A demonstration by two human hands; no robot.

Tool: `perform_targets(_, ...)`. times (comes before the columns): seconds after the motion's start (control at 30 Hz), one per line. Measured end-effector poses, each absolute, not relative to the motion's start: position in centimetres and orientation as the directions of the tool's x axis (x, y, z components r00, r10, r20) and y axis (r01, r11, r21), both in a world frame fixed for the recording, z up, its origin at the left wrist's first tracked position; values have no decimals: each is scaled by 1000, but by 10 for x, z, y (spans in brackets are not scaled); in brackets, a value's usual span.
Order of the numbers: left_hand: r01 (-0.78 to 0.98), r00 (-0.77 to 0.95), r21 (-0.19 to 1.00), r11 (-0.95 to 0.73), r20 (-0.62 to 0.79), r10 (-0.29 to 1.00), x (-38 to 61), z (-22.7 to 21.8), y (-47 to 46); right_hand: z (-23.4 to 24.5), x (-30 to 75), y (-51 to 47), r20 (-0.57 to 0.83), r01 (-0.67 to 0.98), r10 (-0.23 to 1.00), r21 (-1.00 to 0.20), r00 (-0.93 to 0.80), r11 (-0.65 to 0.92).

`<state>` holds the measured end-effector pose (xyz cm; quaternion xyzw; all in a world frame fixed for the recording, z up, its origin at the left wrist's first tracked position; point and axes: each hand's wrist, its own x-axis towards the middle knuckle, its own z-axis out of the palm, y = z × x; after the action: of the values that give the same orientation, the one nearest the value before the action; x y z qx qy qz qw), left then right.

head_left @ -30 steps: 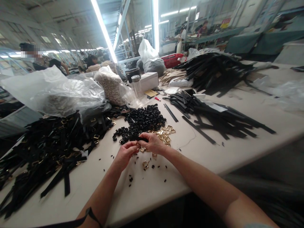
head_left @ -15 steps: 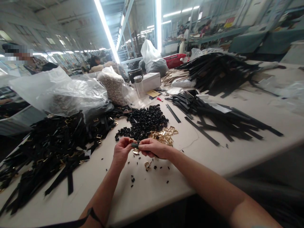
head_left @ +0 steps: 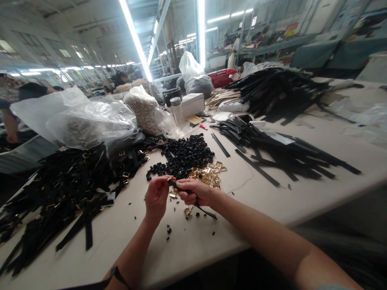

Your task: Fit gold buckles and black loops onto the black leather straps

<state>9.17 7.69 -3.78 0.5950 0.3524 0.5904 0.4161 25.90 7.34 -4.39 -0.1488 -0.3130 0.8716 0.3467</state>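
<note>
My left hand is closed, its thumb and fingertips pinching a small gold buckle. Closed around a narrow black strap, my right hand holds the end that meets the buckle. The strap's tail hangs out below the right hand over the table. Just beyond both hands lie a heap of small black loops and a pile of gold buckles. A few loose gold buckles and small black bits rest nearer me on the pale table.
Buckled black straps are heaped at the left, below a clear plastic bag. Plain black straps lie at the right, with a bigger bundle behind. A glass jar stands by a white box. Another person's arm shows far left.
The strap has turned between my hands, and its tail now shows below my right hand. My left hand has tilted more upright. The person at far left has shifted.
</note>
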Motion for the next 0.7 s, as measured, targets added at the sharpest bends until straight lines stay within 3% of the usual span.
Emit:
perform_targets(0.2,-93,97,874,-477,485,869,89,-36,75,-46,257,72,-6,-548,709,-631,-705,-550)
perform_targets(0.33,-217,184,899,-381,421,888,90,-36,71,-47,251,70,-52,-538,762,-678,-646,-502)
perform_targets(0.47,-302,148,911,-283,338,930,93,-38,75,-44,246,67,-92,-504,833,-757,-546,-415)
perform_targets(0.57,-322,143,928,-188,244,959,95,-40,79,-43,244,67,-100,-432,886,-845,-454,-316)
perform_targets(0.7,-296,182,951,-88,147,972,94,-37,82,-43,243,67,-81,-208,946,-966,-313,-151)
